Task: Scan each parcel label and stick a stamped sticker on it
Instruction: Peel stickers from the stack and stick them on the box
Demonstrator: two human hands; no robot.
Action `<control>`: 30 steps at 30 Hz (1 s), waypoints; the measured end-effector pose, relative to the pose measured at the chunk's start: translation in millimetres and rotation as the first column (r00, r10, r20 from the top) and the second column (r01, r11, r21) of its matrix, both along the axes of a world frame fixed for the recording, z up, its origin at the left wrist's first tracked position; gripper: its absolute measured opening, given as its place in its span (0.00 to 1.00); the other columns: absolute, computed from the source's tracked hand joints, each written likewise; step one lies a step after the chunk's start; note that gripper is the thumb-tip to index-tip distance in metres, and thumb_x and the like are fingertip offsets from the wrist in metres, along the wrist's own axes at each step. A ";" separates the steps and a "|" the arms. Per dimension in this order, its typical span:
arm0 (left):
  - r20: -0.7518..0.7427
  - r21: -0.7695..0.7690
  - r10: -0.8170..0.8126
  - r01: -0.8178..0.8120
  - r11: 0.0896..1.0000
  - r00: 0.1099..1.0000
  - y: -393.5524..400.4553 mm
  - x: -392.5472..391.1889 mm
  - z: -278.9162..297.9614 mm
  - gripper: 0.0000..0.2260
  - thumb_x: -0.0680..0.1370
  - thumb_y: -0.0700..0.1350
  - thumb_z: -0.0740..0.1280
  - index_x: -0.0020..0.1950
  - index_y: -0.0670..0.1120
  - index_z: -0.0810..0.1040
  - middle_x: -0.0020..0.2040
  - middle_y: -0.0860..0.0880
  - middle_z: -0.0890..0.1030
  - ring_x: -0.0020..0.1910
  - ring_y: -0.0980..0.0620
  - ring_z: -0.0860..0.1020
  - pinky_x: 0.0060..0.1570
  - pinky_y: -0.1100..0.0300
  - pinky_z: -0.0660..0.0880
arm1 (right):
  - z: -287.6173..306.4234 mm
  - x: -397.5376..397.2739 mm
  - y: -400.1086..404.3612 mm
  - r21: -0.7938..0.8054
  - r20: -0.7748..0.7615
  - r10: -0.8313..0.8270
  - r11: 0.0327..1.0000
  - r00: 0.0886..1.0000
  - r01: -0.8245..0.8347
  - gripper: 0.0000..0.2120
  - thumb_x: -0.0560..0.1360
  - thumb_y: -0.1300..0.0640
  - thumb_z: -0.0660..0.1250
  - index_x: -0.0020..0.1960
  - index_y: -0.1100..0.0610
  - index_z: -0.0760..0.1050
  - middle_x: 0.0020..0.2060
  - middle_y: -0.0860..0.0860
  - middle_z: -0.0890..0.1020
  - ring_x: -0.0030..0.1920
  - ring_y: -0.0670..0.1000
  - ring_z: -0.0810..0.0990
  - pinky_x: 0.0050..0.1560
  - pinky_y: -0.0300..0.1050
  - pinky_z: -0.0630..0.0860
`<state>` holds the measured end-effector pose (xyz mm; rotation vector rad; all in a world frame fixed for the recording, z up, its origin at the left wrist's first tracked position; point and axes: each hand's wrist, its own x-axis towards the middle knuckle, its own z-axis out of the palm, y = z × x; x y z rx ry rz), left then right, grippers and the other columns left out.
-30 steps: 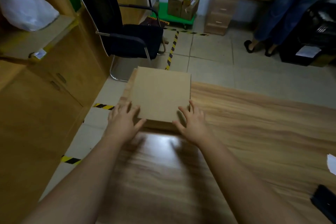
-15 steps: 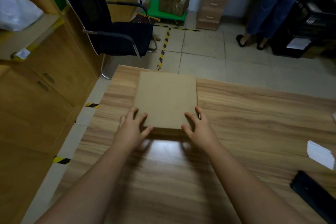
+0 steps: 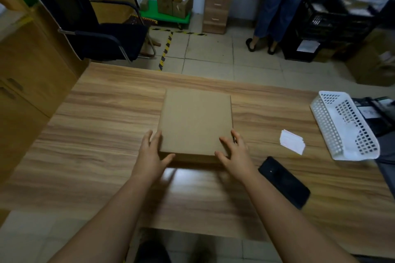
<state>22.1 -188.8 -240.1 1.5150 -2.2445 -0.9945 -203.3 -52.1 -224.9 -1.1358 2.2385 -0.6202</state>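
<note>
A flat brown cardboard parcel [image 3: 195, 120] lies on the wooden table [image 3: 102, 126], its plain top facing up with no label in sight. My left hand [image 3: 150, 156] grips its near left corner, fingers along the side and thumb at the front edge. My right hand [image 3: 235, 153] grips the near right corner, fingers on top and thumb at the front. A small stack of white stickers [image 3: 291, 144] lies to the right of the parcel. A flat black device [image 3: 284, 181] lies on the table near my right forearm.
A white mesh basket [image 3: 344, 126] stands at the table's right end, with a dark machine [image 3: 372, 111] beyond it. A black office chair [image 3: 102, 36] stands past the far left corner. A person [image 3: 277, 2] stands at a desk behind, near boxes on a green cart [image 3: 174, 4].
The parcel has slid with both hands from the table's far left corner toward the middle. My view has swung right, bringing the basket, stickers and black device into sight.
</note>
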 end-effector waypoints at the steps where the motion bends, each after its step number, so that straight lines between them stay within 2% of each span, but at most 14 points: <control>1: 0.009 0.020 0.015 -0.016 1.000 1.000 3.5 0.1 0.7 0.38 0.71 0.47 0.77 0.77 0.46 0.63 0.76 0.43 0.64 0.73 0.43 0.65 0.73 0.52 0.62 | 1.0 -1.7 1.8 0.001 0.021 -0.002 1.000 1.000 0.002 0.25 0.79 0.46 0.66 0.74 0.45 0.67 0.79 0.45 0.50 0.78 0.54 0.53 0.76 0.55 0.57; 4: 0.008 -0.009 0.010 -0.010 1.000 1.000 7.1 -0.4 6.8 0.37 0.72 0.44 0.76 0.77 0.44 0.63 0.72 0.41 0.71 0.69 0.44 0.70 0.70 0.56 0.64 | 2.4 -0.5 3.2 -0.007 0.067 -0.014 1.000 0.998 0.014 0.24 0.80 0.49 0.66 0.75 0.47 0.67 0.80 0.46 0.50 0.78 0.53 0.52 0.77 0.53 0.55; 7: -0.033 -0.113 0.018 -0.021 0.993 0.999 2.7 2.2 23.6 0.38 0.70 0.42 0.78 0.76 0.44 0.64 0.69 0.41 0.74 0.68 0.44 0.72 0.68 0.58 0.64 | 2.4 2.1 3.1 -0.061 0.176 -0.044 0.997 0.983 0.056 0.23 0.79 0.55 0.67 0.74 0.50 0.69 0.79 0.48 0.51 0.78 0.52 0.53 0.77 0.49 0.54; 11: -0.077 -0.328 -0.020 -0.006 0.944 0.997 -3.1 6.6 63.4 0.38 0.68 0.46 0.79 0.75 0.48 0.67 0.65 0.46 0.75 0.63 0.46 0.72 0.65 0.52 0.68 | 6.4 8.5 -2.8 -0.103 0.363 -0.127 0.979 0.923 0.175 0.20 0.79 0.62 0.66 0.69 0.51 0.73 0.77 0.50 0.58 0.76 0.51 0.60 0.75 0.47 0.59; 13: -0.069 -0.448 -0.093 0.052 0.893 0.993 -0.8 3.0 88.1 0.38 0.68 0.49 0.79 0.74 0.50 0.67 0.64 0.49 0.75 0.62 0.50 0.69 0.63 0.51 0.67 | 9.8 15.0 -8.9 -0.072 0.452 -0.180 0.969 0.874 0.237 0.15 0.80 0.61 0.63 0.66 0.51 0.73 0.75 0.53 0.66 0.70 0.50 0.68 0.67 0.44 0.67; 15: -0.046 -0.521 -0.194 0.142 0.841 0.980 4.1 -4.7 108.3 0.39 0.66 0.51 0.79 0.74 0.51 0.68 0.64 0.50 0.76 0.62 0.52 0.67 0.61 0.54 0.64 | 14.1 21.4 -13.7 -0.031 0.424 -0.184 0.976 0.887 0.217 0.14 0.82 0.55 0.61 0.67 0.54 0.73 0.70 0.55 0.73 0.64 0.51 0.73 0.59 0.39 0.68; 17: -0.035 -0.534 -0.270 0.210 0.819 0.962 10.2 -13.1 117.4 0.41 0.65 0.54 0.78 0.75 0.53 0.66 0.68 0.51 0.74 0.66 0.52 0.65 0.63 0.54 0.62 | 19.4 20.9 -18.1 -0.060 0.305 -0.177 0.977 0.936 0.204 0.18 0.82 0.50 0.61 0.69 0.56 0.73 0.70 0.55 0.72 0.68 0.54 0.71 0.65 0.42 0.67; 18: -0.029 -0.519 -0.276 0.222 0.826 0.961 13.0 -15.9 118.5 0.42 0.65 0.57 0.77 0.76 0.54 0.64 0.71 0.52 0.71 0.68 0.52 0.63 0.65 0.52 0.61 | 27.7 20.4 -19.4 -0.103 0.292 -0.191 0.968 0.937 0.230 0.20 0.82 0.48 0.61 0.70 0.55 0.72 0.71 0.55 0.71 0.70 0.54 0.70 0.68 0.45 0.67; 20: -0.028 -0.394 -0.229 0.200 0.897 0.973 16.3 -18.2 116.6 0.45 0.66 0.59 0.77 0.78 0.58 0.58 0.77 0.55 0.61 0.73 0.51 0.59 0.70 0.50 0.57 | 46.9 19.5 -20.7 -0.201 0.349 -0.230 0.928 0.908 0.313 0.21 0.81 0.46 0.61 0.72 0.52 0.70 0.70 0.54 0.71 0.69 0.53 0.70 0.67 0.48 0.69; 22: -0.030 -0.287 -0.232 0.214 0.934 0.972 19.1 -18.5 110.1 0.42 0.69 0.57 0.77 0.78 0.59 0.58 0.78 0.57 0.56 0.74 0.51 0.59 0.72 0.51 0.57 | 63.9 19.1 -20.6 -0.306 0.415 -0.228 0.877 0.881 0.371 0.23 0.80 0.42 0.62 0.73 0.48 0.68 0.70 0.53 0.70 0.68 0.53 0.71 0.65 0.52 0.73; 24: -0.140 -0.296 -0.269 0.219 0.930 0.953 22.0 -22.9 105.4 0.38 0.71 0.50 0.77 0.77 0.55 0.63 0.76 0.60 0.58 0.72 0.59 0.61 0.73 0.58 0.59 | 80.6 22.4 -20.3 -0.388 0.403 -0.152 0.864 0.902 0.319 0.26 0.77 0.39 0.64 0.74 0.42 0.65 0.71 0.50 0.68 0.68 0.52 0.71 0.64 0.57 0.74; 27: -0.254 -0.319 -0.300 0.213 0.923 0.919 28.6 -35.6 102.0 0.35 0.69 0.41 0.78 0.73 0.46 0.70 0.73 0.56 0.62 0.67 0.69 0.60 0.67 0.77 0.56 | 93.5 29.8 -22.8 -0.429 0.281 -0.043 0.888 0.959 0.166 0.30 0.76 0.43 0.68 0.76 0.42 0.62 0.72 0.48 0.65 0.69 0.49 0.67 0.69 0.53 0.69; 30: -0.331 -0.335 -0.264 0.149 0.930 0.906 31.9 -41.4 100.5 0.37 0.66 0.38 0.80 0.72 0.44 0.70 0.72 0.53 0.65 0.66 0.74 0.60 0.65 0.78 0.57 | 96.6 35.8 -25.8 -0.440 0.272 -0.025 0.886 0.962 0.148 0.31 0.75 0.44 0.69 0.75 0.42 0.63 0.70 0.46 0.68 0.70 0.49 0.69 0.70 0.53 0.69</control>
